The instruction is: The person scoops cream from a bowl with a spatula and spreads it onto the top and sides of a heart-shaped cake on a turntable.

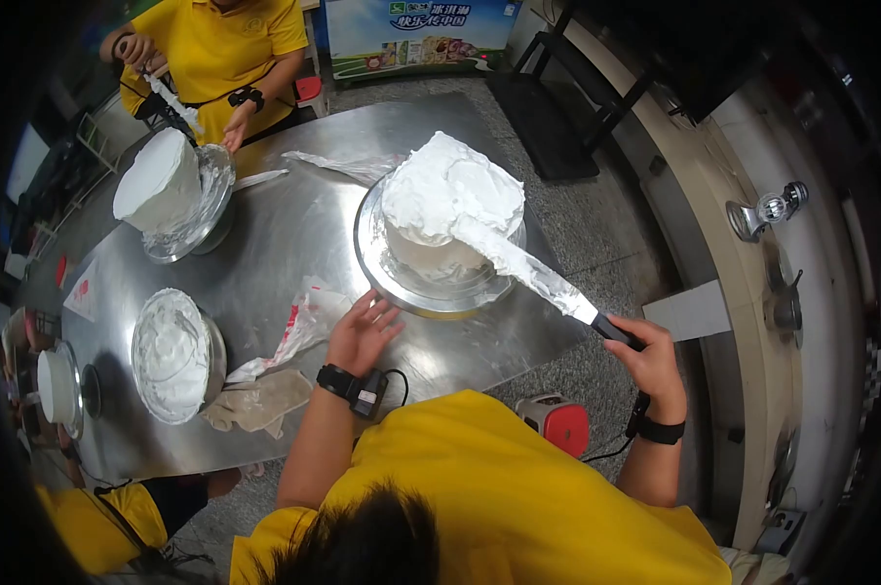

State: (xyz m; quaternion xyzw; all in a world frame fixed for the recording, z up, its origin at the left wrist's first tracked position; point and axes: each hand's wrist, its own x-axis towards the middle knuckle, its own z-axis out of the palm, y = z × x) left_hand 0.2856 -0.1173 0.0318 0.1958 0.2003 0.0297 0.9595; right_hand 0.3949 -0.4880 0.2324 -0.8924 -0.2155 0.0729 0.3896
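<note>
My shirt is yellow, a black strap with a small cabled device sits just behind my left hand, and a black band sits behind my right hand.

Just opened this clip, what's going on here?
A person in yellow is icing a cake on a turntable. The right hand grips a spatula, its cream-coated blade against the cake's top; the left hand, fingers spread, rests at the turntable's rim. A bowl of cream sits left on the steel table. Opposite, another person holds a piping bag by a second cake.
</note>
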